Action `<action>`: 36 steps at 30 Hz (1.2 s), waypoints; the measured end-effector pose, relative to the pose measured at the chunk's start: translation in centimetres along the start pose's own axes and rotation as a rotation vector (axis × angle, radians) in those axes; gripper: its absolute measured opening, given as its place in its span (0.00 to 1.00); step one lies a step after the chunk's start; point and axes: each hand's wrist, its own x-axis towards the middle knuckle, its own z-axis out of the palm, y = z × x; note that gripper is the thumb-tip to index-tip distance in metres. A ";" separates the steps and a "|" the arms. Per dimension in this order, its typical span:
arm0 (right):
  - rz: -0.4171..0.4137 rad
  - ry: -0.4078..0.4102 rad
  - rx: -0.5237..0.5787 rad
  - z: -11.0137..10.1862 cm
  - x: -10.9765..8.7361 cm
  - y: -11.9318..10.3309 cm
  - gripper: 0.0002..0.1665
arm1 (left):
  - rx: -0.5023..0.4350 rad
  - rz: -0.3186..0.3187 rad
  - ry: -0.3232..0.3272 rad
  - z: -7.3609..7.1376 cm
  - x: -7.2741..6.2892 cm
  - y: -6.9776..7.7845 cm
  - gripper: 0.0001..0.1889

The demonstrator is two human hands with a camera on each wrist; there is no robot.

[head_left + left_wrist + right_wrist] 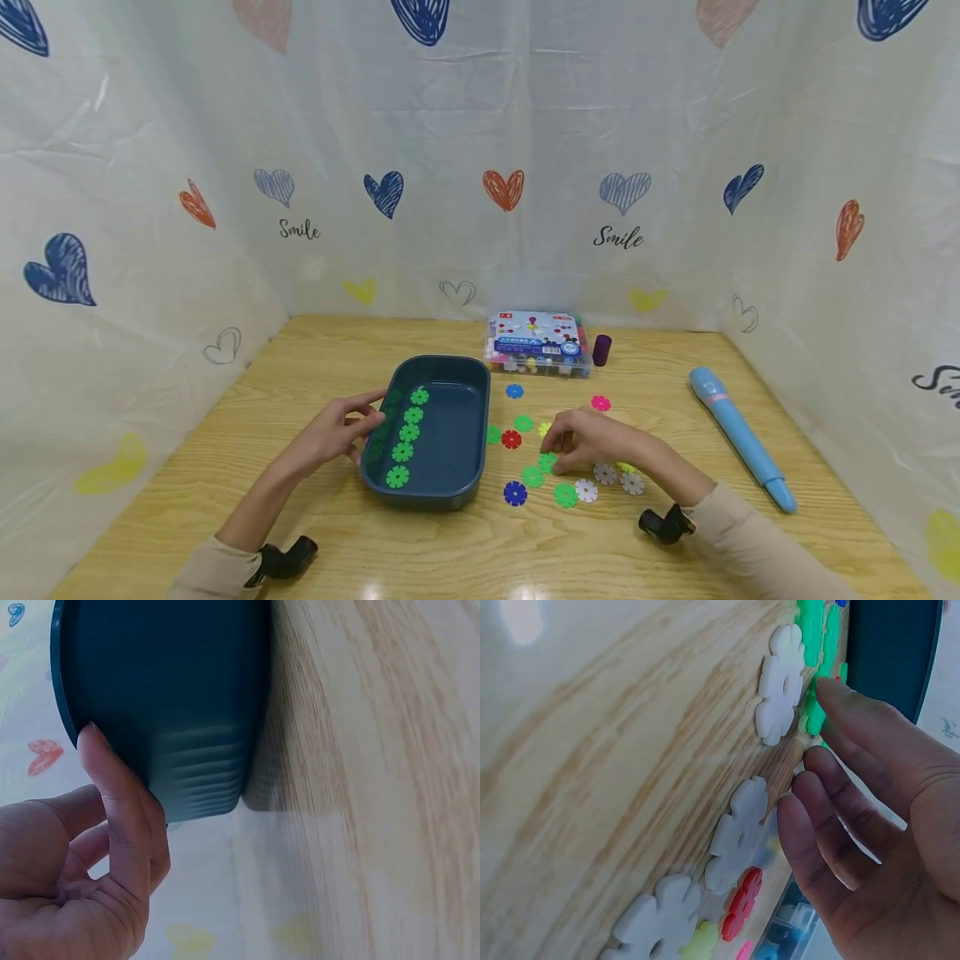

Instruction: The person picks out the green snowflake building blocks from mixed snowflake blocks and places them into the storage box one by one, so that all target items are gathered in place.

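It looks like a curtained booth: heart-printed sheeting [450,125] backs and flanks a wooden table [337,358].

Tray [172,690] cropped in wrist views

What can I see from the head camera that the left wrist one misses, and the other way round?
Only the head view shows the right hand, discs, box, purple cylinder and blue tube. Only the left wrist view shows pale bands on the tray's outer side. Both show the table, the heart-printed curtain and the left hand touching the tray.
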 end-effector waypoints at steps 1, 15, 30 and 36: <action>0.005 0.001 0.001 0.0 0.0 0.0 0.13 | 0.001 -0.001 0.001 0.0 0.0 0.0 0.30; 0.121 -0.016 0.052 -0.2 0.0 0.1 0.12 | 0.011 0.006 0.005 -0.1 0.1 0.1 0.30; 0.098 -0.001 0.048 -0.8 0.0 0.0 0.03 | 0.022 -0.006 0.018 0.0 0.1 0.0 0.29; 0.069 0.033 0.061 -1.0 0.3 0.1 0.02 | 0.015 -0.010 0.017 0.0 0.1 0.1 0.29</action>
